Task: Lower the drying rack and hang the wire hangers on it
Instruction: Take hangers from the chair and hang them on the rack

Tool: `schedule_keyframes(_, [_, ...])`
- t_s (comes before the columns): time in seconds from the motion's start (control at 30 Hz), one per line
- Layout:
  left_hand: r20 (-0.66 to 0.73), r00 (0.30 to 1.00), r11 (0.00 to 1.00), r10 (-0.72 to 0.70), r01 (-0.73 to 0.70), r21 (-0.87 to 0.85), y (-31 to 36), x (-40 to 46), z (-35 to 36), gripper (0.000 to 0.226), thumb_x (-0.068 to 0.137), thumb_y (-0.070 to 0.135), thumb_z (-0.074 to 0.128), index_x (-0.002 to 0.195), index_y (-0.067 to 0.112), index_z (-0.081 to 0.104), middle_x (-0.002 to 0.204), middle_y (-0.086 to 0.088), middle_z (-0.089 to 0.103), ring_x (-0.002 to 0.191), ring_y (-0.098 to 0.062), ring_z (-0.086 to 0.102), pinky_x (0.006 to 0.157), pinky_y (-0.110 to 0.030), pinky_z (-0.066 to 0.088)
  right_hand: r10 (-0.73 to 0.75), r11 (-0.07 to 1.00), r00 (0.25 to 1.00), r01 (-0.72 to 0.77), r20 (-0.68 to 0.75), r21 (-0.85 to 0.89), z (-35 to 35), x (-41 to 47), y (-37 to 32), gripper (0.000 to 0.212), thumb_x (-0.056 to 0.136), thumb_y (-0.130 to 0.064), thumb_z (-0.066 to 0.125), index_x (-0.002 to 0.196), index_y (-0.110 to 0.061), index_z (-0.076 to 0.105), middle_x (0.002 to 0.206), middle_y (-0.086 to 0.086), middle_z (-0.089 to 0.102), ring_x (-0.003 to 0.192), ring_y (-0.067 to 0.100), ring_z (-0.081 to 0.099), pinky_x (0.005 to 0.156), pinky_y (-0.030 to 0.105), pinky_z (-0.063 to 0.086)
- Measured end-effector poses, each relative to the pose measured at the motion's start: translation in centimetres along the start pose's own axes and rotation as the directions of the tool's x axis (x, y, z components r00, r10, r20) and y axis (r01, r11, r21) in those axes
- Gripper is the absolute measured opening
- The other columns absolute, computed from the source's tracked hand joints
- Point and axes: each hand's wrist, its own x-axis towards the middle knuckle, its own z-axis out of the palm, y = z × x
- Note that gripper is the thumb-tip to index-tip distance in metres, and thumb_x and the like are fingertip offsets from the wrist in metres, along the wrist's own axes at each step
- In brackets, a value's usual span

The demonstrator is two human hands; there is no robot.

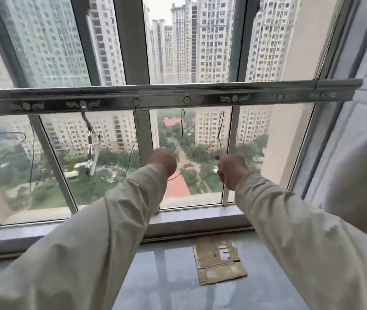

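Our sleeves (115,231) fill the foreground, both arms reaching up toward the window (50,52). Our left hand (163,161) curls its fingers around a hanger (183,130), and our right hand (231,170) grips another hanger (219,130). Both hooks rise above our fingers, just beneath the rack (155,95). Below our hands, cardboard (219,260) lies on the floor.

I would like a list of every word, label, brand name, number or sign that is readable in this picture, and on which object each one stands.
No text can be read anywhere.
Silver metal drying rack bar: only embossed wing-like ornaments and round holes, no letters.
Flattened brown cardboard piece on the grey floor: a pale label-like patch, too blurred to read.
High-rise buildings outside the window: no legible signs.
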Motion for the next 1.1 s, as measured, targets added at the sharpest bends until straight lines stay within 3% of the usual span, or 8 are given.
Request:
schedule_keyframes(0.1, [-0.065,0.997,0.999,-0.043,0.044,0.018,2.9,4.7,3.4,0.031,0.095,0.012,0.046,0.115,0.0,0.066,0.118,-0.016,0.067,0.11,-0.031,0.063,0.094,-0.035,0.052,-0.016,1.0,1.0,0.016,0.015,0.001,-1.8,5.2,-2.3,0.039,0.096,-0.014,0.041,0.131,-0.002,0.054,0.057,0.0,0.034,0.032,0.009,0.034,0.032,0.014,0.025])
schedule_keyframes(0.27, [-0.136,0.987,0.996,-0.09,0.089,-0.017,5.3,8.9,6.0,0.03,0.095,0.011,0.044,0.113,0.003,0.067,0.12,-0.013,0.066,0.113,-0.03,0.061,0.092,-0.032,0.048,-0.169,0.985,0.985,0.17,0.045,-0.034,-2.9,9.8,-4.0,0.025,0.093,-0.007,0.047,0.106,0.001,0.066,0.052,0.003,0.039,0.038,0.013,0.034,0.035,0.014,0.024])
schedule_keyframes(0.33, [-0.165,0.979,0.993,-0.119,0.117,-0.023,5.5,10.2,6.9,0.03,0.093,0.011,0.044,0.11,0.003,0.067,0.118,-0.013,0.067,0.11,-0.031,0.063,0.089,-0.033,0.049,-0.162,0.985,0.985,0.165,0.061,-0.048,-2.9,11.2,-4.3,0.021,0.092,-0.01,0.048,0.101,-0.005,0.066,0.05,0.003,0.039,0.038,0.014,0.035,0.037,0.016,0.025])
schedule_keyframes(0.43, [-0.178,0.964,0.98,-0.198,0.19,-0.058,6.1,11.3,7.4,0.035,0.092,0.012,0.046,0.121,0.0,0.061,0.124,-0.017,0.063,0.116,-0.034,0.06,0.097,-0.038,0.049,-0.137,0.987,0.987,0.143,0.082,-0.072,-2.8,12.7,-4.4,0.018,0.092,-0.013,0.046,0.095,-0.011,0.064,0.052,0.003,0.041,0.04,0.015,0.036,0.041,0.02,0.026])
schedule_keyframes(0.57, [-0.168,0.963,0.977,-0.209,0.198,-0.082,6.6,12.3,7.7,0.036,0.092,0.016,0.048,0.122,0.001,0.061,0.124,-0.017,0.063,0.117,-0.035,0.059,0.097,-0.036,0.047,-0.127,0.99,0.99,0.131,0.063,-0.055,-2.6,13.3,-5.0,0.02,0.093,-0.009,0.045,0.091,-0.012,0.064,0.053,0.002,0.042,0.037,0.013,0.038,0.037,0.016,0.027])
schedule_keyframes(0.8, [-0.171,0.974,0.978,-0.148,0.119,-0.169,7.5,14.7,7.8,0.028,0.095,0.011,0.044,0.11,0.001,0.065,0.113,-0.017,0.067,0.106,-0.032,0.063,0.085,-0.033,0.049,-0.188,0.98,0.982,0.19,0.032,-0.063,-2.4,14.8,-6.3,0.022,0.093,-0.01,0.046,0.098,-0.009,0.068,0.054,0.001,0.043,0.041,0.014,0.038,0.039,0.021,0.027])
schedule_keyframes(1.1, [-0.084,0.989,0.97,-0.125,0.104,-0.219,7.4,15.2,8.6,0.031,0.094,0.017,0.044,0.114,0.007,0.065,0.112,-0.013,0.068,0.105,-0.031,0.064,0.093,-0.038,0.052,-0.219,0.974,0.976,0.218,-0.012,-0.059,-3.4,15.7,-6.2,0.023,0.095,-0.013,0.047,0.102,-0.008,0.069,0.055,0.002,0.042,0.043,0.014,0.036,0.042,0.028,0.027])
